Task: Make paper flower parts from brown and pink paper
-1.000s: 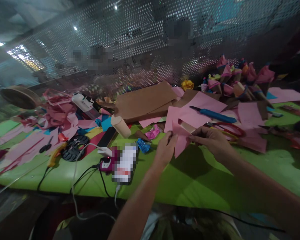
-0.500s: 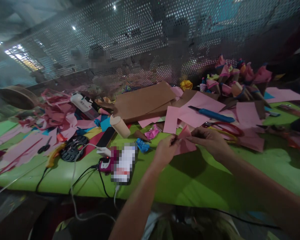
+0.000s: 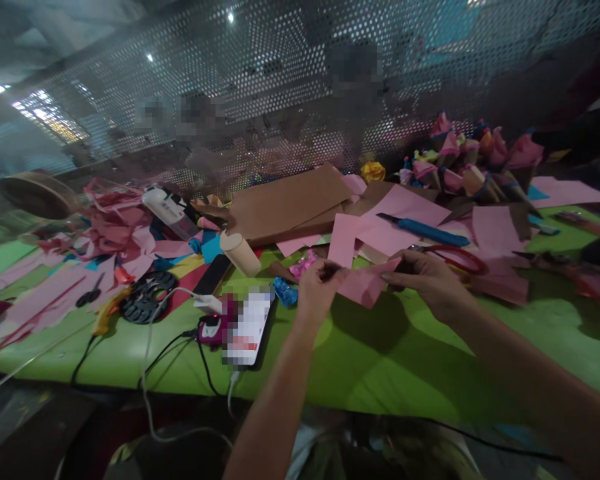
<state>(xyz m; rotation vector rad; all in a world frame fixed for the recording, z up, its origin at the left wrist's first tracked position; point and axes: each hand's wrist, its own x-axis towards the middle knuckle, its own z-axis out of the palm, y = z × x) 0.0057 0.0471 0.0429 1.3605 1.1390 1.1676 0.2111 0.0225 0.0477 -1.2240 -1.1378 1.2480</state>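
Note:
A small pink paper piece is held between both my hands above the green table. My left hand pinches its left edge with closed fingers. My right hand grips its right corner, fingers curled. Just behind my hands lie pink paper sheets, red-handled scissors and a blue-handled knife.
A phone with cables lies at front left, beside a cardboard roll, a glue gun and pink scraps. Brown cardboard lies behind. Several paper cones stand at back right against a perforated metal screen.
The pink paper went from hanging upright between my hands to lying flatter and stretched sideways. My left hand shifted a little left and up; my right hand stayed near the scissors.

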